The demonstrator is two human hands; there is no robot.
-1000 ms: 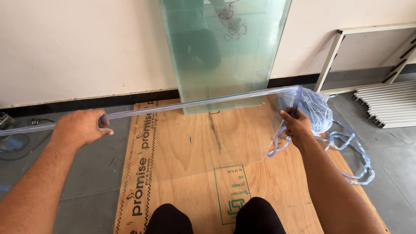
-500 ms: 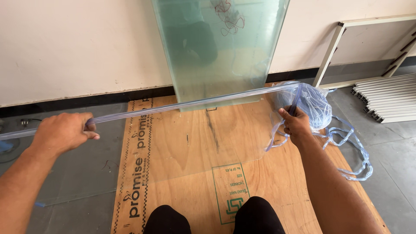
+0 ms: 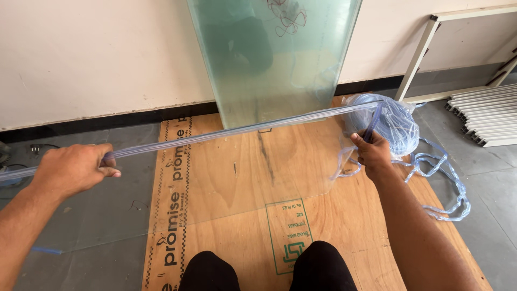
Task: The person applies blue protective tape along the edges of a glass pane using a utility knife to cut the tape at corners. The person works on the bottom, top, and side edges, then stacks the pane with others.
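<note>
Clear plastic strip point(image 3: 231, 131), kind of a bluish see-through edging, is pulled out taut between this person's two hands, and its long axis runs nearly sideways across the frame, climbing a bit from the left edge up toward the upper right. Left hand point(image 3: 72, 170) sits at middle left with the fingers curled shut around the strip, and a short tail of it carries on past the fist and out of the frame on the left. Right hand point(image 3: 371, 153) is right of centre, pinched closed on the strip where it bends down from the coil point(image 3: 390, 121), a loose bundle of the same stuff lying just behind that hand. More loops of it spill over the floor point(image 3: 487, 188) at the right. So the supply end is on the right hand's side, practically touching it, and the left hand is well apart from the bundle at the far end of the stretched run. Underneath is a plywood sheet point(image 3: 253, 178) with what looks like a clear pane lying on it, and a frosted greenish glass panel point(image 3: 274, 59) leans on the wall point(image 3: 97, 54) right behind the strip's middle. Their knees point(image 3: 269, 272) show at the bottom, between the two hands.
</note>
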